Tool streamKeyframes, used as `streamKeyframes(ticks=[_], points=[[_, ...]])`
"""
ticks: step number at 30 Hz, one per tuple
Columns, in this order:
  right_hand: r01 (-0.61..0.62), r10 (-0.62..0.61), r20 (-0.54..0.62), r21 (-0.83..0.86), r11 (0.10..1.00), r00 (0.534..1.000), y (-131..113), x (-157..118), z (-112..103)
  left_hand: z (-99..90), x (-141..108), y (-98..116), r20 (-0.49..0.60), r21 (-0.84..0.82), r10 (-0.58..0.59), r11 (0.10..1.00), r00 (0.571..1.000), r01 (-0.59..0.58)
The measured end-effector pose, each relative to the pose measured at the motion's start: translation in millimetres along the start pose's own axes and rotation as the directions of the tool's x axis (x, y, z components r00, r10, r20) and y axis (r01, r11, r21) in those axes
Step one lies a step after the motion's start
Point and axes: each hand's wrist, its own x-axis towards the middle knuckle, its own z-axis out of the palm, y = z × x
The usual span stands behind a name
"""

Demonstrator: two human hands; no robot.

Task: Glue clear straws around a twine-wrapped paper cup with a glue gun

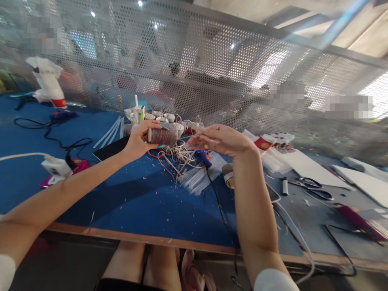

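My left hand [138,139] grips a wooden-ended spool of greyish-brown thread [163,134], thumb below and fingers above. The spool is held sideways over a clutter of supplies. To its right, my right hand [220,139] hovers with fingers curled and drawn together; whatever they may pinch is too blurred to make out. Beneath the hands lies a tangle of pale cords [178,155]. A blue glue gun [203,157] rests beside it on a bundle of clear glue sticks [195,178].
White rolls [168,117] stand against a perforated metal screen [188,56]. Scissors [312,186], white boards [315,167] and a red-and-white cup [263,142] are at right. A charger on a power strip [57,167] and black cables are at left. People show behind the screen.
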Motion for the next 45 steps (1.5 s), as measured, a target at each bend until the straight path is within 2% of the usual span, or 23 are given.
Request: streamKeyframes(ticks=[6, 10, 13, 17, 21, 29, 34, 39, 45], points=[[0.081, -0.078, 0.037, -0.069, 0.994, 0.996, -0.1, 0.7, 2.0, 0.9, -3.8, 1.2, 0.123, 0.073, 0.019, 0.997, 0.992, -0.028], [0.171, -0.176, -0.042, -0.091, 0.981, 0.984, -0.9, 5.5, 13.5, 7.0, -9.6, 3.5, 0.166, -0.01, -0.032, 0.999, 0.986, 0.034], [0.194, -0.198, -0.077, -0.053, 0.98, 0.977, 0.6, 9.1, 16.5, 13.0, -12.9, 5.2, 0.185, -0.132, -0.028, 0.99, 0.982, 0.053], [0.176, -0.172, -0.119, 0.026, 0.984, 0.978, 4.6, 10.5, 10.2, 16.4, -13.7, 6.5, 0.226, -0.248, 0.028, 0.968, 0.974, 0.03], [0.144, -0.129, -0.142, 0.103, 0.984, 0.981, 8.7, 11.7, 1.5, 16.1, -13.3, 8.3, 0.218, -0.273, 0.037, 0.962, 0.975, 0.024], [-0.01, 0.015, -0.019, 0.264, 0.965, 1.0, 12.1, 18.4, -4.8, 18.8, -15.1, 15.3, 0.227, -0.256, 0.036, 0.966, 0.973, 0.024], [-0.094, 0.109, -0.021, 0.366, 0.926, 0.994, 15.4, 23.3, -6.3, 19.2, -14.7, 18.4, 0.207, -0.272, 0.062, 0.962, 0.976, -0.003], [-0.152, 0.169, 0.001, 0.453, 0.879, 0.986, 20.7, 28.6, -6.7, 19.3, -14.8, 20.5, 0.221, -0.294, 0.043, 0.955, 0.974, 0.025], [-0.167, 0.194, 0.024, 0.618, 0.768, 0.981, 30.9, 32.4, -11.0, 22.0, -15.8, 22.7, 0.185, -0.312, 0.092, 0.949, 0.978, -0.03]])
